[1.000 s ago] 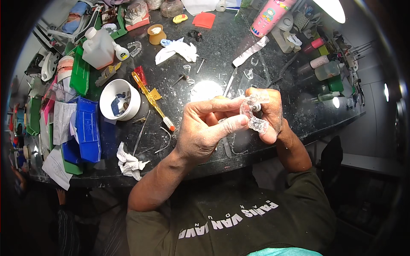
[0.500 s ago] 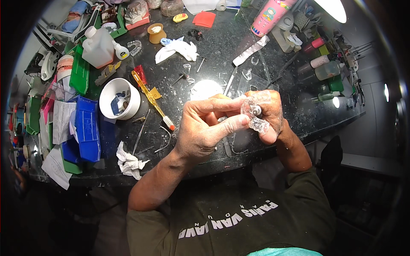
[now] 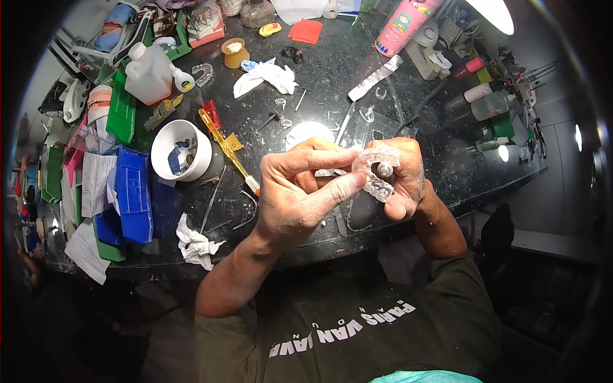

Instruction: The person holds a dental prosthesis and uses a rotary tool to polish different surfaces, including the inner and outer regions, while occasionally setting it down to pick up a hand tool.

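Note:
A clear U-shaped dental tray (image 3: 377, 182) sits between the thumb and fingers of my left hand (image 3: 300, 185), which pinches it at its left side. My right hand (image 3: 407, 175) is curled just beside it, closed around a tool with a round metal nose (image 3: 384, 169) that looks like a rotary handpiece. That metal nose lies inside the curve of the tray. My right fingers are against or very near the tray; exactly where they touch is hard to tell. Most of the tool is hidden by my right hand. Pale dust coats both hands.
Left of my hands stand a white tub (image 3: 181, 150) with scraps, a toothbrush (image 3: 227, 147), blue bins (image 3: 133, 195) and crumpled tissue (image 3: 196, 242). A pink bottle (image 3: 405, 27) stands at the back. Clear trays and small tools lie on the dark, dusty bench (image 3: 255, 137).
The dental tray has turned a little and shifted slightly left with my left hand. The metal nose now shows more fully inside its curve. Both hands keep their hold.

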The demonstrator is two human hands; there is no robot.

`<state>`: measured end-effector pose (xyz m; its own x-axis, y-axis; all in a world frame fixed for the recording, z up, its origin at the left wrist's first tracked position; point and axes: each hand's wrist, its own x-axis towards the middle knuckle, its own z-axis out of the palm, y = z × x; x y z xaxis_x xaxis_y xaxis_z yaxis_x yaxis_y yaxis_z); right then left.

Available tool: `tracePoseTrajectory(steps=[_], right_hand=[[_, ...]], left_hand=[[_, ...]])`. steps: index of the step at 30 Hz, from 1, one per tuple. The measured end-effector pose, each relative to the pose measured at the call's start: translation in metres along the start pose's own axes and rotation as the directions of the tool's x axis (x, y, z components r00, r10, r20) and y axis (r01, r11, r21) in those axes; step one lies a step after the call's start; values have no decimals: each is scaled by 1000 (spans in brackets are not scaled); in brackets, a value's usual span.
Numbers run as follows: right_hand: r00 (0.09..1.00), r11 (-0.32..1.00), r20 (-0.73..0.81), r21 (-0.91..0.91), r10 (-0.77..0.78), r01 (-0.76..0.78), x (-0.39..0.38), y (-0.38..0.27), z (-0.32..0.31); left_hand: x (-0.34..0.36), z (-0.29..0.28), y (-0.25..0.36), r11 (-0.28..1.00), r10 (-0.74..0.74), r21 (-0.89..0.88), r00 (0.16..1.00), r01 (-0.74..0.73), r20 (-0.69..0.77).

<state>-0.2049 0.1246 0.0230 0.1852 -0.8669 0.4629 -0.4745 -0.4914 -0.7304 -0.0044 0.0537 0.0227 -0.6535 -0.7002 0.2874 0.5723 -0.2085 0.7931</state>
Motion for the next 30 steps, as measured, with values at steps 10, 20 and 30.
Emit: tracePoseTrajectory(steps=[10,20,30], right_hand=[[998,998,57,-60,-23,26,1,0,1],[998,998,4,24,-57,57,4,-5,5],[994,997,92,-42,-56,60,-1,-1,-3]], left_hand=[[0,2,0,1000,9,-18,1000,-8,16],[0,2,1,1000,16,9,1000,-16,7],[0,3,0,999,34,-5,999,-34,-6]])
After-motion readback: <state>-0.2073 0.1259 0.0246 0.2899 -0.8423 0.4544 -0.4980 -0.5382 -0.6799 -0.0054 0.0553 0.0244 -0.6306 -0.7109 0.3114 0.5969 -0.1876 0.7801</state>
